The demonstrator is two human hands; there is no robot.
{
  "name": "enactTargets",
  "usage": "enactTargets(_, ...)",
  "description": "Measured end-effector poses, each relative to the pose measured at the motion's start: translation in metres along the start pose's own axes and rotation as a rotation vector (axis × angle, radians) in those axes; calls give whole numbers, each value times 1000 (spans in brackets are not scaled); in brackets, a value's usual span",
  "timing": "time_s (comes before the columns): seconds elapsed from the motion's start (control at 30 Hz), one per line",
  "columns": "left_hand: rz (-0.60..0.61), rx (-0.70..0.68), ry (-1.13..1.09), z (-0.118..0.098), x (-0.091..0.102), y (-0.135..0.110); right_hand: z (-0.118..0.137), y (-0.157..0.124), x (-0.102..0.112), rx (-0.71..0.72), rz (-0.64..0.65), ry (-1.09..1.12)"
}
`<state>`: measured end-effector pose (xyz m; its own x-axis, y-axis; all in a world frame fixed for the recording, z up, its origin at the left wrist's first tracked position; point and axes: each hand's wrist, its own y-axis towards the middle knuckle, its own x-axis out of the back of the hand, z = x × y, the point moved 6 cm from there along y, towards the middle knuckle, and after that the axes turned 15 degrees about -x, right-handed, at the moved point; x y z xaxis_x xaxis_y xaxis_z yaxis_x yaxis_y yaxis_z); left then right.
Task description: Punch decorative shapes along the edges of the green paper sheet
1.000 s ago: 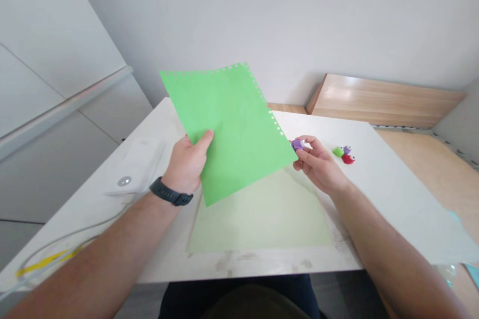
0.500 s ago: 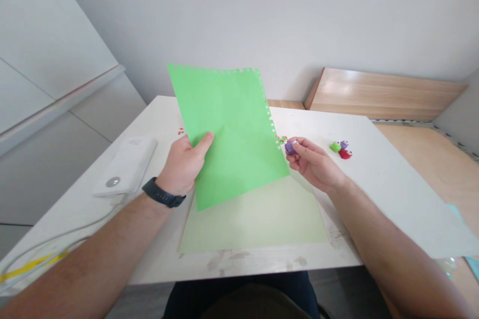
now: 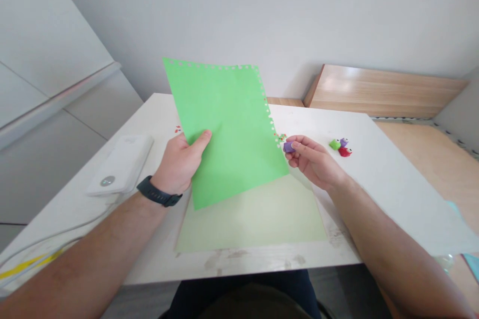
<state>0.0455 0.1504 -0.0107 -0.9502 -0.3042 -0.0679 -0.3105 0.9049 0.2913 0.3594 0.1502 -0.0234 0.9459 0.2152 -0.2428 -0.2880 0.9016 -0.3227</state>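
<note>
My left hand [image 3: 179, 162], with a dark band on its wrist, grips a green sheet of paper [image 3: 232, 124] by its left edge, thumb on top. Small punched cut-outs run along the sheet's top and right edges. At the right edge my right hand [image 3: 314, 159] pinches a small purple craft punch [image 3: 289, 147] between thumb and fingers. Whether the punch bites on the paper, I cannot make out. Below the raised sheet lies a pale green sheet [image 3: 250, 224] on the table. Tiny red and green paper bits [image 3: 280, 136] lie just behind the punch.
Three more small punches, green, purple and red [image 3: 345, 151], sit together on the right of the white table [image 3: 374, 194]. On the left lies a white power bank [image 3: 121, 164] with a cable [image 3: 82, 222]. More red bits [image 3: 177, 129] lie behind my left hand. A wooden board [image 3: 381, 89] stands at the back.
The green sheet and my left hand have shifted slightly left in view. My right hand has turned the purple punch a little and stays at the sheet's right edge.
</note>
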Motion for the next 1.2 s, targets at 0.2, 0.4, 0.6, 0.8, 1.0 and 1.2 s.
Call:
enactTargets(0.2,-13,-7,26,-1,1,1,0,1,3,16,-26,1)
enactTargets(0.4,-13,14,9,-1,-1,-1,-2,0,2,11,-32,-18)
enactTargets(0.6,25,-33,25,-4,-1,-2,-5,1,0,-5,-26,-19)
enactTargets(0.8,86,-28,48,-4,-1,-2,-4,1,1,10,-30,-16)
enactTargets(1.0,80,-19,71,-3,0,-2,-3,-1,1,19,-35,-9)
enactTargets(1.2,88,-15,65,-4,-1,-4,-3,-1,2,11,-40,-11)
